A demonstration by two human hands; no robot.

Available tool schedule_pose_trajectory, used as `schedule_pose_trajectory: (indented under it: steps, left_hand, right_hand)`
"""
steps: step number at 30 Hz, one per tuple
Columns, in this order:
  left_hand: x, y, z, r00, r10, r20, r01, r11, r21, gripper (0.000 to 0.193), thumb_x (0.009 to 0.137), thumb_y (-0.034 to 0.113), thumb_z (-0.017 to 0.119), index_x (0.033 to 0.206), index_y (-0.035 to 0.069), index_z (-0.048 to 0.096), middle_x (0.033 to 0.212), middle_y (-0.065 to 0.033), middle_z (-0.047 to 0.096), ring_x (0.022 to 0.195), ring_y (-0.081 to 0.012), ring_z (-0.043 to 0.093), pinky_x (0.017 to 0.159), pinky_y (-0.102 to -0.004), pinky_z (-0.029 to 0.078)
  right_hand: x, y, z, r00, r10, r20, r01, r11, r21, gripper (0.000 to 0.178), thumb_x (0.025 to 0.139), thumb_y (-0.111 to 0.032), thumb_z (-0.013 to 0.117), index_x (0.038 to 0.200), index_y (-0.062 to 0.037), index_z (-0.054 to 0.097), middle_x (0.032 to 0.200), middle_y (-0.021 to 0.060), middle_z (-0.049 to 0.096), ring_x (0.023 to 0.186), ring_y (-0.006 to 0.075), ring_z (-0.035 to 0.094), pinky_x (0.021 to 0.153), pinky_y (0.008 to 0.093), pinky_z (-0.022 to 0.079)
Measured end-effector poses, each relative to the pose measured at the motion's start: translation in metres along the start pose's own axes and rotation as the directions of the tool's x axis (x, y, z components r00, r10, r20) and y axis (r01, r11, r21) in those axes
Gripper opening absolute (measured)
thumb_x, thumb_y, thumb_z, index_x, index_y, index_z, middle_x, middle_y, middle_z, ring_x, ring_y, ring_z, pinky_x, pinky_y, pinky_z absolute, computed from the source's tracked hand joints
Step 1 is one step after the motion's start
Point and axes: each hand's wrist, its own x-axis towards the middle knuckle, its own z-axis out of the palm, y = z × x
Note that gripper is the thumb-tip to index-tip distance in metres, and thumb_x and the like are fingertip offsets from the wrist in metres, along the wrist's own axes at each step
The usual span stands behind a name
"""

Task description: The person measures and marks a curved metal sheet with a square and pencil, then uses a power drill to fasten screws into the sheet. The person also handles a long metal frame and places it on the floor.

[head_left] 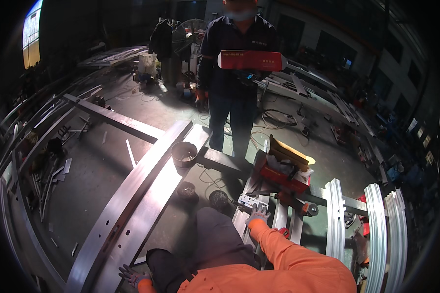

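Observation:
My right hand (pixel 257 214), in a grey glove, reaches forward with its fingers spread and touches a small silvery metal fitting (pixel 251 201). The fitting lies on metal bars beside an open red cardboard box (pixel 284 177). An orange-and-black power tool (pixel 298 204) lies just right of that hand. At the lower left my gloved left hand (pixel 130 276) has its fingers apart, next to the near end of a long aluminium profile (pixel 132 215). Whether it touches the profile I cannot tell. Nothing shows in its fingers.
A round metal can (pixel 184 154) stands on the profiles; two dark round containers (pixel 186 191) sit nearby. Across the work stands a person (pixel 237 34), a red box (pixel 252 60) before the chest. Ridged aluminium profiles (pixel 375 219) lie at right. Cables (pixel 278 117) and offcuts (pixel 131 153) litter the floor.

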Motion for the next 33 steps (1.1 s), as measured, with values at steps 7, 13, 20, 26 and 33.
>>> schedule_pose_trajectory:
  steps: [7,13,20,26,33]
  left_hand:
    - [-0.002,0.0,0.001,1.0,0.002,0.006,-0.002,1.0,0.006,0.131,0.071,0.043,0.086,0.166,0.022,-0.002,0.174,-0.0052,-0.008,0.16,-0.0348,-0.001,0.115,-0.0552,0.04]
    - [0.006,-0.001,0.003,1.0,-0.007,-0.002,0.007,1.0,0.002,0.131,0.071,0.044,0.086,0.166,0.022,-0.002,0.174,-0.0053,-0.008,0.16,-0.0348,-0.001,0.115,-0.0548,0.041]
    - [0.002,0.005,0.002,1.0,0.003,0.016,-0.003,1.0,-0.005,0.131,0.071,0.045,0.086,0.166,0.022,-0.001,0.174,-0.0053,-0.007,0.16,-0.0348,-0.001,0.115,-0.0543,0.041]
    - [0.01,0.001,0.017,1.0,0.016,-0.008,-0.016,1.0,-0.008,0.131,0.071,0.046,0.086,0.166,0.022,-0.001,0.174,-0.0054,-0.007,0.16,-0.0348,0.0,0.115,-0.0539,0.042]
    - [0.05,-0.03,0.075,0.997,0.001,-0.078,-0.001,1.0,-0.01,0.131,0.071,0.047,0.087,0.166,0.023,0.0,0.174,-0.0055,-0.006,0.16,-0.0347,0.0,0.114,-0.0529,0.043]
  right_hand:
    - [-0.004,0.0,0.005,1.0,-0.012,0.024,0.012,1.0,-0.019,0.098,0.085,-0.044,0.067,0.165,-0.0142,0.019,0.171,0.0107,0.019,0.156,0.0365,0.018,0.124,0.0611,0.016]
    - [-0.004,0.006,0.004,0.998,-0.041,0.044,0.041,0.999,-0.006,0.093,0.088,-0.044,0.062,0.164,-0.0114,0.02,0.17,0.0102,0.024,0.155,0.0358,0.023,0.124,0.062,0.017]
    - [-0.006,0.013,-0.011,0.995,-0.046,0.092,0.054,0.995,-0.086,0.084,0.089,-0.048,0.057,0.162,-0.0132,0.031,0.166,0.0073,0.035,0.154,0.0351,0.027,0.124,0.062,0.014]
    - [0.008,0.022,0.0,0.997,-0.074,0.023,0.076,0.987,-0.144,0.081,0.09,-0.049,0.054,0.16,-0.0145,0.035,0.163,0.0135,0.038,0.154,0.0379,0.026,0.124,0.0635,0.013]
    - [-0.003,0.007,-0.024,0.995,-0.087,0.043,0.089,0.995,-0.05,0.077,0.087,-0.051,0.058,0.153,-0.0123,0.045,0.154,0.0161,0.05,0.147,0.0351,0.04,0.124,0.0601,0.018]
